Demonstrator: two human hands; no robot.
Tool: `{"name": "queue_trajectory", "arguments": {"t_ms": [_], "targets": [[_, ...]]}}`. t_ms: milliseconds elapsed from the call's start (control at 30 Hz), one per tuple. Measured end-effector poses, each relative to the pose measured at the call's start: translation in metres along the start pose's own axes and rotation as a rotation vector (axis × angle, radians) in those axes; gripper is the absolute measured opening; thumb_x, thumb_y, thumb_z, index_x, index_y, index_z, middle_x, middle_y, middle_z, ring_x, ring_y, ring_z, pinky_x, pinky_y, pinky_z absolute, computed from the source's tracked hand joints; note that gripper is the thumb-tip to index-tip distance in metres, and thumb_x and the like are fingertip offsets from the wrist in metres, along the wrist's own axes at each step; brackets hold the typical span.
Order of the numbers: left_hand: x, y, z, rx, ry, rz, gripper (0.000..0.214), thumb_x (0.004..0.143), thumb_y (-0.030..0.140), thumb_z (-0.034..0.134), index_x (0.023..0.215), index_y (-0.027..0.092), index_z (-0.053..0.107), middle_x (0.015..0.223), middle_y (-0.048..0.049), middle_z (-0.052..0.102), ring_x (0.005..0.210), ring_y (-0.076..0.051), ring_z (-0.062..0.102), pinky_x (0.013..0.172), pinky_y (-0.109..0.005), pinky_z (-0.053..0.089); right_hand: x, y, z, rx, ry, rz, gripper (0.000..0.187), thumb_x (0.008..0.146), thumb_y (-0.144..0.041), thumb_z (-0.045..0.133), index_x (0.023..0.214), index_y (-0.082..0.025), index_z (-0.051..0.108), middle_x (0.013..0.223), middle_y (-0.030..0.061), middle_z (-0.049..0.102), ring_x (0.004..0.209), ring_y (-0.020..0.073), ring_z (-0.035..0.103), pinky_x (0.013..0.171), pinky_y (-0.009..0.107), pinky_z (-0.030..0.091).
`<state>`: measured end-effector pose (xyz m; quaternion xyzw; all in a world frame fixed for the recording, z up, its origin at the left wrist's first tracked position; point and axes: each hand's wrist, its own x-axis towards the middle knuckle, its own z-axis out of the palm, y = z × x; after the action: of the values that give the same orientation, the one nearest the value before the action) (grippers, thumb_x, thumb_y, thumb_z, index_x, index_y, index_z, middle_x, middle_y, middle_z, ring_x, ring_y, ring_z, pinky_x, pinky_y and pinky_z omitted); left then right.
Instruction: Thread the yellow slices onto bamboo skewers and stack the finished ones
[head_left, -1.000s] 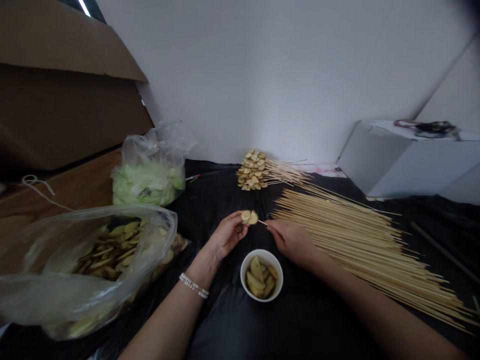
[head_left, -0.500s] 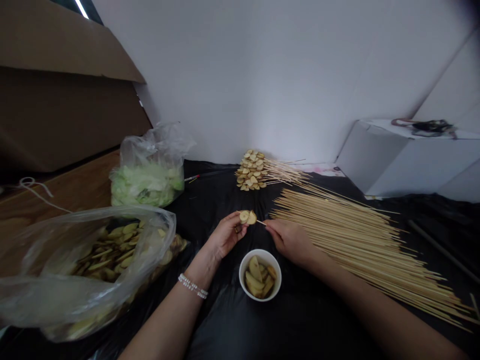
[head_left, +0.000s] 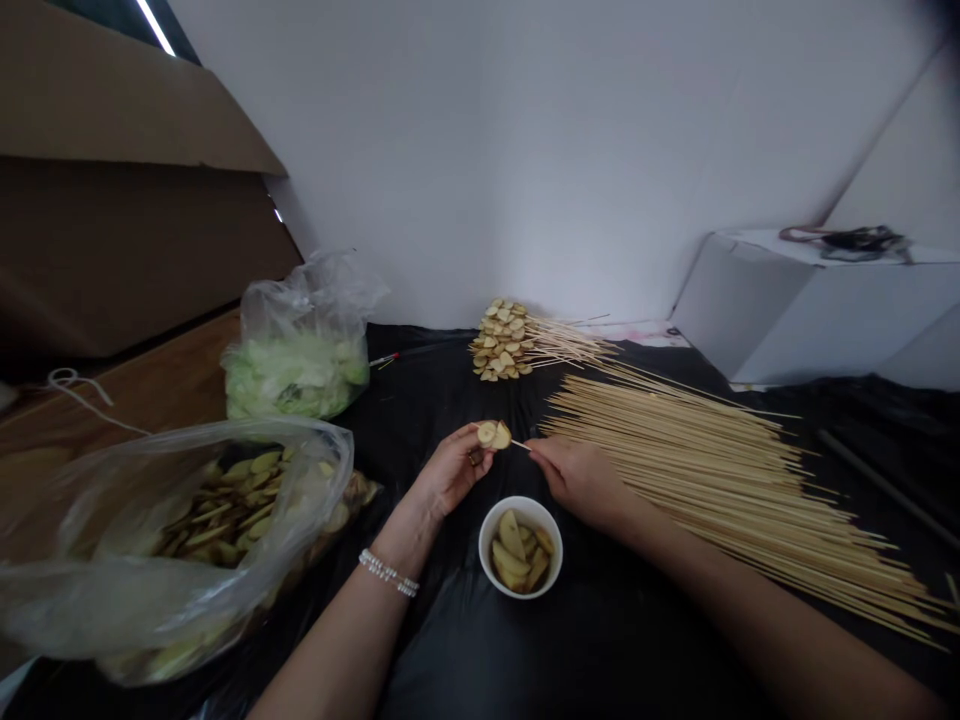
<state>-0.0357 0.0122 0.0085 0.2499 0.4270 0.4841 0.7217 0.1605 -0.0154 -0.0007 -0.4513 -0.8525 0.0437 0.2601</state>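
Pale potato slices (head_left: pixel 495 435) with thin skin edges are threaded on a bamboo skewer (head_left: pixel 519 444) in front of me. The fingers of my left hand (head_left: pixel 457 468) are closed around the slices at the skewer's left end. My right hand (head_left: pixel 574 478) pinches the skewer's bare stick a little to the right of them. Just below my hands, a white bowl (head_left: pixel 484 560) holds several potato slices, seemingly in liquid. Beyond my hands lies a pile of finished-looking potato skewers (head_left: pixel 501 340), their sticks pointing right.
Many bare bamboo skewers (head_left: pixel 720 490) spread across the right. At left, an open plastic bag (head_left: pixel 330 450) contains more potato slices; behind it stands a bag of pale green vegetable pieces (head_left: pixel 296 375). A white box (head_left: pixel 795 315) sits back right, and black plastic (head_left: pixel 465 660) covers the surface.
My hands keep nearly the same hold on the skewer and its slices. The view has shifted very slightly; nothing else has visibly moved.
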Motion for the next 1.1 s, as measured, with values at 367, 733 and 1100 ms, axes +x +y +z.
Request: {"name": "queue_trajectory", "arguments": {"t_ms": [367,733,1100], "targets": [[0.000,0.001,0.001,0.004,0.003,0.002,0.014,0.077,0.005,0.061,0.087,0.012,0.069,0.081,-0.0059,0.068,0.059,-0.007,0.060,0.053,-0.015,0.049,0.000,-0.002,0.001,-0.002,-0.020,0.023,0.029,0.095,-0.025,0.037,0.104,-0.020,0.064,0.097,0.0071,0.069,0.085,0.0170,0.063,0.074,0.026,0.044],[0.001,0.001,0.000,0.027,-0.005,-0.001,0.014,0.078,0.007,0.059,0.087,0.012,0.069,0.082,-0.0067,0.068,0.064,-0.009,0.062,0.054,-0.016,0.050,0.001,-0.003,0.008,0.046,-0.057,0.043,0.026,0.094,-0.024,0.039,0.102,-0.019,0.064,0.095,0.0064,0.070,0.083,0.0170,0.064,0.074,0.026,0.043],[0.001,0.000,0.000,0.024,-0.012,0.003,0.017,0.079,0.005,0.056,0.087,0.012,0.069,0.083,-0.0068,0.068,0.066,-0.009,0.062,0.054,-0.015,0.050,-0.001,0.000,0.010,0.080,-0.041,0.036,0.027,0.094,-0.024,0.039,0.102,-0.019,0.064,0.097,0.0069,0.070,0.086,0.0173,0.064,0.076,0.026,0.044]]}}
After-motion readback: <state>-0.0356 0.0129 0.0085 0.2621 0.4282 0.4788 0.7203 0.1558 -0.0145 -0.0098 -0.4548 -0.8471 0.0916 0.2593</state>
